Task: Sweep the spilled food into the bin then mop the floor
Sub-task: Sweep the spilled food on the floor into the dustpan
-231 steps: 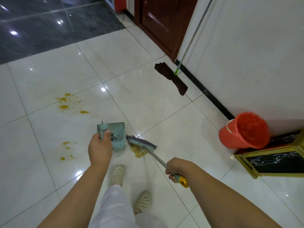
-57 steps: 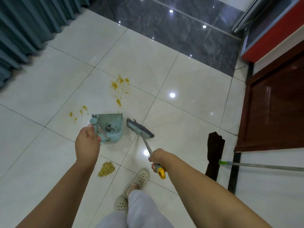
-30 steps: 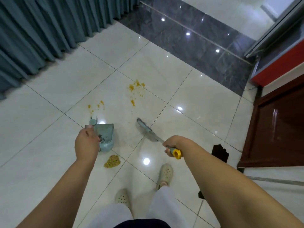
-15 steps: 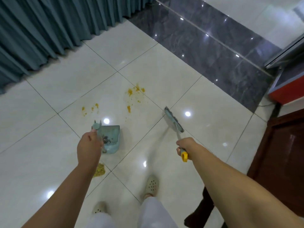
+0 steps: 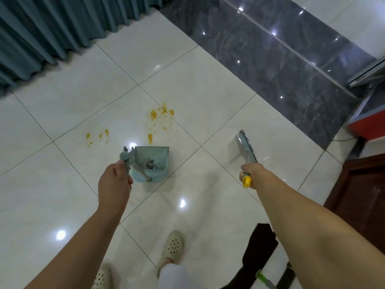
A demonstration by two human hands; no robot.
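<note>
My left hand [image 5: 114,183] grips the upright handle of a pale blue dustpan [image 5: 151,163], held just above the white tiles, with a few dark crumbs inside. My right hand [image 5: 251,171] holds a short broom by its yellow-tipped handle; the broom head [image 5: 245,147] is raised and pointing away to the right of the dustpan. Yellow spilled food [image 5: 158,118] lies scattered on the tile just beyond the dustpan. A smaller yellow patch [image 5: 98,136] sits further left. The swept pile seen before is hidden behind my left arm.
Teal curtains [image 5: 52,28] hang along the upper left. A dark marble strip [image 5: 270,59] crosses the upper right. The brown mop head [image 5: 257,253] with green-collared pole [image 5: 263,277] lies at lower right by a wooden door [image 5: 362,195]. My feet in cream clogs [image 5: 171,246] stand below.
I have stepped toward the yellow spill. The broom has swung out to the right and away from the dustpan. The swept pile near my feet has dropped out of sight.
</note>
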